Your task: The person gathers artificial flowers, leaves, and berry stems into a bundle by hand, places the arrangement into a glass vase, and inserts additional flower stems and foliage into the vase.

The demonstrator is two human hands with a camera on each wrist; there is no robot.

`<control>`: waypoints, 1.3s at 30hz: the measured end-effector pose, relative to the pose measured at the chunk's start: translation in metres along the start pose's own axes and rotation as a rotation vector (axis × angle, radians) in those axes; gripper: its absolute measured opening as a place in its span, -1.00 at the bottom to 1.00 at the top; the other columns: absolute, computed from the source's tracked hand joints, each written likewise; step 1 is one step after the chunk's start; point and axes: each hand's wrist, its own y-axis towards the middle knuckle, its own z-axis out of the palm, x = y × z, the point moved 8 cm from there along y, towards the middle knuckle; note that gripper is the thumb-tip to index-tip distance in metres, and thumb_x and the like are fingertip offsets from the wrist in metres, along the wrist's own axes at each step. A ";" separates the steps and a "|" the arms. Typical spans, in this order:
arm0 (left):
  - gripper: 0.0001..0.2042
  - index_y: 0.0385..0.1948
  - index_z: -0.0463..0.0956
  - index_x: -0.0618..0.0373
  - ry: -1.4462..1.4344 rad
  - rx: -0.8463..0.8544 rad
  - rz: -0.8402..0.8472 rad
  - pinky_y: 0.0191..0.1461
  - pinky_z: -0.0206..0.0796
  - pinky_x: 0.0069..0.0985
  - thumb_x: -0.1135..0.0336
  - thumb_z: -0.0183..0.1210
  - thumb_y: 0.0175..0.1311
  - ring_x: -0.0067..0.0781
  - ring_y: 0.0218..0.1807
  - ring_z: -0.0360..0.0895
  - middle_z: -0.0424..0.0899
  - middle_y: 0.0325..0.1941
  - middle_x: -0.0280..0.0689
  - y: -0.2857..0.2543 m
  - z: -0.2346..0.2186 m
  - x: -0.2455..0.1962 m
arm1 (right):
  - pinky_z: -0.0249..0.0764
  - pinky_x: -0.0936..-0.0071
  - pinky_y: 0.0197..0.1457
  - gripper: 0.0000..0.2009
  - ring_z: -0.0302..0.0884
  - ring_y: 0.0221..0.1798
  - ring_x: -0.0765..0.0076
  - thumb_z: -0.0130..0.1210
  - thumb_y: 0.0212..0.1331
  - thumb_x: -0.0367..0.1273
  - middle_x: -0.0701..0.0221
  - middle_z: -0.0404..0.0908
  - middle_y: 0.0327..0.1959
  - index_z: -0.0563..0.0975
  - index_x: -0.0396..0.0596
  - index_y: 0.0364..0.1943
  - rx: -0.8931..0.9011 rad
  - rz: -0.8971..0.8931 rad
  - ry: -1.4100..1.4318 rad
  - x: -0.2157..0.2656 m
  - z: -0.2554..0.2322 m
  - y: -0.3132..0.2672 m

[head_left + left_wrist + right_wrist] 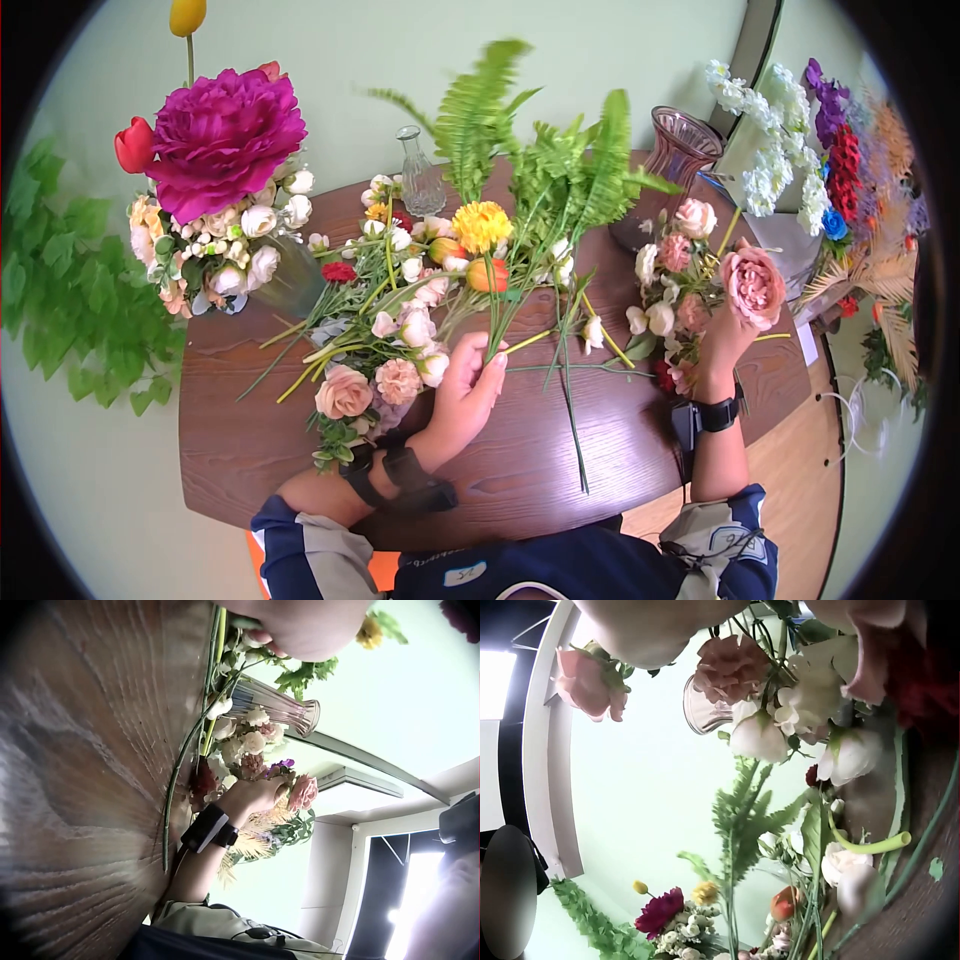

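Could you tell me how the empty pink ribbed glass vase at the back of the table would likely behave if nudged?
The pink glass vase stands upright and looks tall and narrow, so it would probably tip rather than slide. Being glass, it is likely fragile and smooth to grip. It stands close to the table edge, so a fall seems possible.

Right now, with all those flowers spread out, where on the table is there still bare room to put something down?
Bare wood shows on the table along the near left edge, below the loose flower pile, and between the left hand and right hand, crossed only by a long green stem. Crowded: the far half, around the big bouquet, ferns and pink vase.
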 end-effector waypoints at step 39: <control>-0.73 0.11 0.23 0.25 0.068 0.172 -0.085 -0.30 0.32 -0.66 0.46 -0.17 0.42 -0.62 -0.42 0.43 0.54 -0.39 -0.27 0.000 0.009 0.016 | -0.01 0.18 0.41 -0.51 0.14 0.37 0.07 -0.16 -0.12 -0.63 0.25 0.38 0.22 0.50 -0.11 0.00 0.241 -0.267 -0.267 0.054 0.016 -0.012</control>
